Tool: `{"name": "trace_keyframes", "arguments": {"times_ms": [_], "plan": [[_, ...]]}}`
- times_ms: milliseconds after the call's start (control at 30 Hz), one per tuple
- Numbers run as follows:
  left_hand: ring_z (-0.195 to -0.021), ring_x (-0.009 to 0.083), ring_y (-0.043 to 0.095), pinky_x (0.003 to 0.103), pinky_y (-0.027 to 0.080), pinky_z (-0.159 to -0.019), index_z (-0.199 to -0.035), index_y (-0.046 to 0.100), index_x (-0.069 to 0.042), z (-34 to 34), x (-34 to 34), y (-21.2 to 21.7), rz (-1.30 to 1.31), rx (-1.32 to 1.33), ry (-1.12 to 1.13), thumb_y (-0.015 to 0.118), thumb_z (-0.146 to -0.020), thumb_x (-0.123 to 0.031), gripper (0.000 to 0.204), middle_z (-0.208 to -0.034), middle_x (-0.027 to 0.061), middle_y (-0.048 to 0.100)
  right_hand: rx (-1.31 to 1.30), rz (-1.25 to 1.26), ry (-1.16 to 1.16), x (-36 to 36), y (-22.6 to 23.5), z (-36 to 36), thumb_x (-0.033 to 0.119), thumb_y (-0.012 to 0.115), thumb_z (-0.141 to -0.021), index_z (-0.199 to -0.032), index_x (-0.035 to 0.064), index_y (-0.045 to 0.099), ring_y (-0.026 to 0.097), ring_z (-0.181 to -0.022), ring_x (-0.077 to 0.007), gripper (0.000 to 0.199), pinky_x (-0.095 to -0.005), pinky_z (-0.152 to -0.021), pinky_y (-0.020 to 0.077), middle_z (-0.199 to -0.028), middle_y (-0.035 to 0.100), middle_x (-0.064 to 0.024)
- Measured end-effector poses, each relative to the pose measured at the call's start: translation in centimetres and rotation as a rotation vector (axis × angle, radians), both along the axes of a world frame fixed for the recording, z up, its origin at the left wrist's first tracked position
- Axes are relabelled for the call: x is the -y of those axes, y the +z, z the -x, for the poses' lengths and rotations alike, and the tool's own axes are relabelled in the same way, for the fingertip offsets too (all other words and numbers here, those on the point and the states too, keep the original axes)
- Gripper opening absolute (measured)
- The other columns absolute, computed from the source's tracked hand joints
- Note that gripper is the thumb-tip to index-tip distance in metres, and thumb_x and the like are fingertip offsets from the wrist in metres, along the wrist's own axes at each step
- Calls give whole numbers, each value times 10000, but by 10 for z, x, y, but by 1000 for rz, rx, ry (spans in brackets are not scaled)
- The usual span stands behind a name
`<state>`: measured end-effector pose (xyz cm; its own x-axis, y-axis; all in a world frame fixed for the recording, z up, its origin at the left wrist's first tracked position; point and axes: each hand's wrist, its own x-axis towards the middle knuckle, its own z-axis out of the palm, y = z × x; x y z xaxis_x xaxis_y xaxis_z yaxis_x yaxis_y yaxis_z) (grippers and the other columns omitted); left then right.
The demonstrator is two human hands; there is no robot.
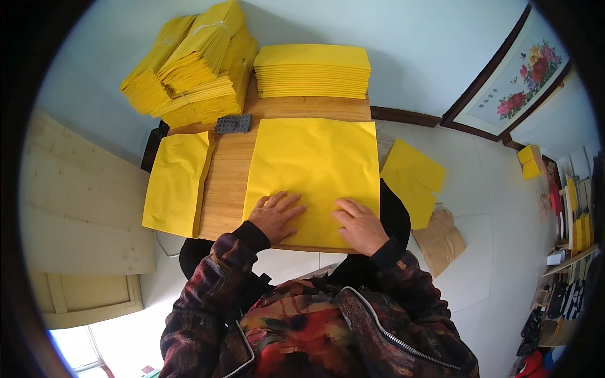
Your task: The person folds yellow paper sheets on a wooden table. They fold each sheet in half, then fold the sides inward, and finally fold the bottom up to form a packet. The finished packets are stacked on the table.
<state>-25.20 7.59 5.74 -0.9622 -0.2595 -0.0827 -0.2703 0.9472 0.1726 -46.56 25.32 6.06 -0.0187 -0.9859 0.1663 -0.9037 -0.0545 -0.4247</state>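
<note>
Both hands (315, 220) flat — sheet's (315, 164) near edge.

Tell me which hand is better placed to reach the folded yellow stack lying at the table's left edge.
Left, probably. The left hand rests on the big yellow sheet on the side nearer the folded stack. The right hand presses the sheet farther right and would have to cross over.

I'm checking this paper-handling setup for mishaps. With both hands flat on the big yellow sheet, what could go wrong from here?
1. The large yellow sheet under the left hand and right hand reaches the near edge of the wooden table; a push could slide it off.
2. The folded yellow sheets overhang the table's left edge and might drop.
3. The bundled yellow stacks at the back lean unevenly and could topple.
</note>
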Motion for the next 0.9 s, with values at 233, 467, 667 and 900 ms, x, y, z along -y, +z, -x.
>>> {"name": "trace_keyframes", "arguments": {"times_ms": [233, 467, 667, 900], "plan": [[-1380, 290, 311, 500, 271, -1106, -1326, 530, -175, -28, 18, -3, -258, -94, 94, 748, -740, -363, 653, -1468, 75, 386, -21, 61, -202, -32, 2, 27, 59, 651, -763, -1143, 8, 565, 504, -1176, -304, 393, -416, -977, 409, -1259, 528, -125], [-1364, 301, 324, 480, 278, -1104, -1386, 432, -179, -73, 21, 17, -145, 26, 92, 839, -609, -386, 902, -1458, 78, 369, -62, -128, -69, -60, 9, 33, -41, 528, -794, -1259, 12, 518, 406, -1310, -298, 468, -410, -1080, 314, -1378, 456, -137], [-1316, 343, 373, 475, 310, -1079, -1325, 474, -133, -84, 20, 8, -51, -26, 4, 854, -577, -273, 851, -1389, 129, 422, -155, -151, -10, -65, 9, 32, -57, 501, -790, -1290, 16, 495, 393, -1331, -292, 506, -433, -1084, 316, -1425, 422, -131], [-1219, 329, 474, 470, 379, -999, -1225, 523, -120, -98, 17, -10, 4, -232, 7, 807, -638, -187, 656, -1281, 118, 502, -169, -186, 15, -74, 5, 25, -17, 526, -818, -1336, 47, 468, 368, -1357, -280, 525, -461, -1093, 311, -1470, 377, -115]]}}
